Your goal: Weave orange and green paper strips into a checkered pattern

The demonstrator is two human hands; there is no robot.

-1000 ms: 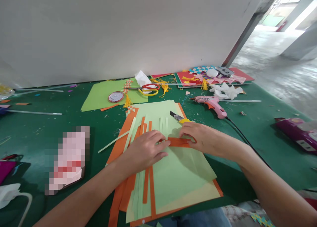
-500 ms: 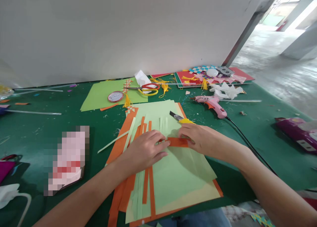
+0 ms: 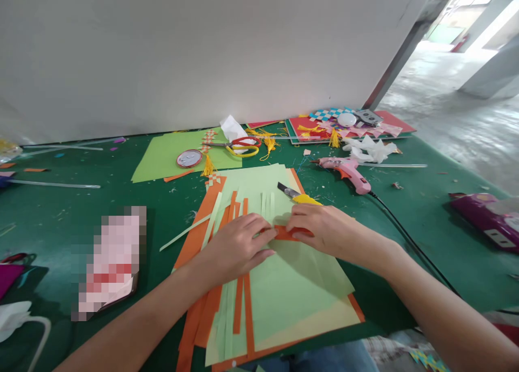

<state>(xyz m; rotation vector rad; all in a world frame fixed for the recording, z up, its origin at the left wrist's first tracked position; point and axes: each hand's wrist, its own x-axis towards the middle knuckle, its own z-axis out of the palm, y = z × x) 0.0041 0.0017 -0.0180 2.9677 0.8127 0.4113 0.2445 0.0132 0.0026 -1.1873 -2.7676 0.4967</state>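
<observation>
Light green sheets [image 3: 300,301] lie over orange paper on the table, with narrow green strips standing up near their middle. A short orange paper piece [image 3: 286,233] lies across the base of these strips. My left hand [image 3: 243,242] has its fingers closed on the left end of that piece. From the right, my right hand [image 3: 314,226] grips the same piece with curled fingers. Long orange strips [image 3: 248,312] and pale green strips lie beside and under my left forearm. A yellow craft knife [image 3: 304,198] rests just beyond my right hand.
Scissors [image 3: 243,147] and a round tin [image 3: 189,158] lie on green paper at the back. A pink glue gun [image 3: 351,173] with a black cord is at right. A blurred phone [image 3: 111,264] lies left.
My right hand has slid left along the orange piece, closer to my left hand, and its fingers have curled more. My left hand has barely moved.
</observation>
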